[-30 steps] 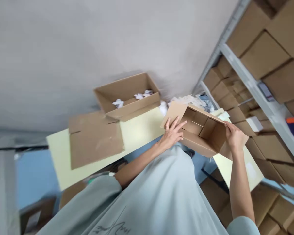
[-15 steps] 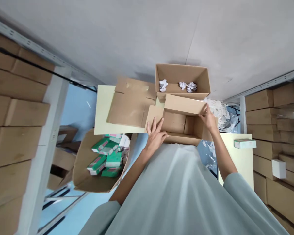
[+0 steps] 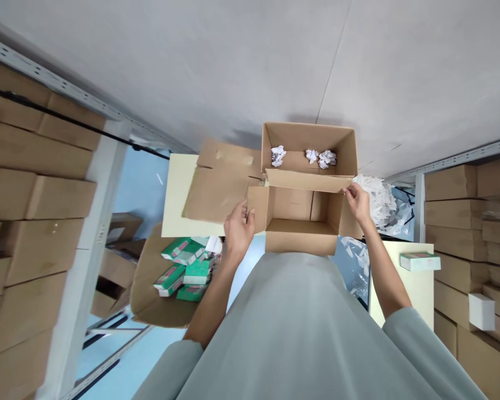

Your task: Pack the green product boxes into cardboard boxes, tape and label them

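An open cardboard box stands in front of me with its flaps spread outward and nothing visible inside. My right hand pinches the right end of its far flap. At the outer edge of the left flap is my left hand, fingers half curled and the thumb a little apart, touching the edge without a visible grip. Right behind it, a second open box holds several crumpled paper balls.
Flattened cardboard lies on the pale table to the left. Below it, a large carton contains green-and-white small boxes. Shredded white paper is heaped at right, above a small box. Stacked cartons line both sides.
My left hand has slid left, off the box's near left corner to its left flap. The near flap now hangs outward toward me, and the far flap leans further back with my right hand.
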### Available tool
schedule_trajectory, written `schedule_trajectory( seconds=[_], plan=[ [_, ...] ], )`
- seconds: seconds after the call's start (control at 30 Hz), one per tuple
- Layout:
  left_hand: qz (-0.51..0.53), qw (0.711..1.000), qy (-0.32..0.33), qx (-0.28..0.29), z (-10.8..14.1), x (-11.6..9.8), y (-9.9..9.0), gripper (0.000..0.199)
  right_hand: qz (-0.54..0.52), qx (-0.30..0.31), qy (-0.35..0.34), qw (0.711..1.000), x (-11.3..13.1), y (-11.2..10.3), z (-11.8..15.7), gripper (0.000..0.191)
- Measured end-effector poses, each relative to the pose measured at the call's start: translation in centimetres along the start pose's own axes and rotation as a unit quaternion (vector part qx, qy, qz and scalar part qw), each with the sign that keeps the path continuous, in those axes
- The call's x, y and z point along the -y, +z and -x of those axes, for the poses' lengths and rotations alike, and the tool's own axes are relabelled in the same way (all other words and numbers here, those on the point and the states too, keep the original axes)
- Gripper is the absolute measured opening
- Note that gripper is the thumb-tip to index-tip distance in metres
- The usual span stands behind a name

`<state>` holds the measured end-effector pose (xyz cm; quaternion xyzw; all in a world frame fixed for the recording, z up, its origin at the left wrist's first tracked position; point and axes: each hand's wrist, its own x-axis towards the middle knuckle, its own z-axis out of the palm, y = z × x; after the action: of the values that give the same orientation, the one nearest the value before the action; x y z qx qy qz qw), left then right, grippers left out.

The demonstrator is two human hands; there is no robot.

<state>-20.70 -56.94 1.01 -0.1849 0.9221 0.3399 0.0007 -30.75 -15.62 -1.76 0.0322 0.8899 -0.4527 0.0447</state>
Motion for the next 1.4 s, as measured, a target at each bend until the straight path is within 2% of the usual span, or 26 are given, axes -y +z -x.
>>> schedule_trajectory(
  seconds=[0.17,0.27,0.4,0.5,0.57,0.63,0.73,0.8,0.9,0.97,1.03,1.1,1.2,1.27,1.33,1.4],
  plan=[
    [-0.043,0.998,-0.049,-0.014,-1.3,-1.3,0.5,0.045,0.146,0.017,-0.058,0.987,1.5,0.0,-3.5,0.03],
    [-0.057,0.997,-0.053,-0.022,-1.9,-1.4,1.0,0.046,0.196,0.011,-0.076,0.978,2.0,0.1,-4.6,0.033],
    [-0.078,0.994,0.024,-0.069,-3.5,-3.1,1.7,0.07,0.213,0.045,-0.072,0.973,2.3,-0.2,-5.3,0.036],
    [-0.088,0.99,0.106,-0.036,-6.3,-5.7,2.4,0.078,0.225,0.066,-0.07,0.97,2.7,-0.6,-5.5,0.035],
    [-0.083,0.985,0.148,0.02,-8.7,-7.2,2.9,0.068,0.227,0.073,-0.071,0.969,3.1,-0.8,-5.3,0.037],
    [-0.086,0.979,0.172,0.065,-10.9,-8.0,3.5,0.049,0.224,0.082,-0.07,0.969,3.5,-0.9,-4.9,0.041],
    [-0.106,0.97,0.184,0.115,-13.0,-8.0,4.2,0.018,0.213,0.096,-0.064,0.97,4.5,-1.3,-4.4,0.049],
    [-0.123,0.963,0.19,0.144,-13.4,-7.6,4.3,0.006,0.216,0.108,-0.057,0.969,5.5,-1.8,-4.4,0.054],
    [-0.131,0.957,0.205,0.156,-13.2,-7.0,4.1,0.006,0.257,0.107,-0.039,0.96,7.0,-2.6,-6.1,0.066],
    [-0.125,0.957,0.211,0.152,-12.9,-7.0,3.9,0.01,0.294,0.106,-0.041,0.949,7.8,-2.5,-8.8,0.066],
    [-0.117,0.959,0.212,0.147,-12.9,-7.2,3.8,0.012,0.334,0.129,-0.058,0.932,7.8,-1.4,-12.5,0.053],
    [-0.111,0.96,0.212,0.143,-12.9,-7.4,3.7,0.013,0.386,0.18,-0.066,0.902,6.8,0.9,-16.8,0.043],
    [-0.1,0.964,0.207,0.137,-12.9,-7.5,3.9,0.014,0.474,0.297,-0.022,0.829,3.8,5.4,-22.8,0.075],
    [-0.091,0.967,0.199,0.134,-12.9,-7.5,4.1,0.013,0.503,0.352,0.018,0.789,1.5,8.1,-25.5,0.094],
    [-0.08,0.969,0.192,0.136,-12.9,-7.4,4.3,0.012,0.51,0.374,0.03,0.774,-0.3,9.9,-26.9,0.092],
    [-0.068,0.97,0.185,0.139,-13.0,-7.3,4.5,0.011,0.486,0.377,-0.011,0.789,-1.3,10.8,-27.2,0.078]
  ],
)
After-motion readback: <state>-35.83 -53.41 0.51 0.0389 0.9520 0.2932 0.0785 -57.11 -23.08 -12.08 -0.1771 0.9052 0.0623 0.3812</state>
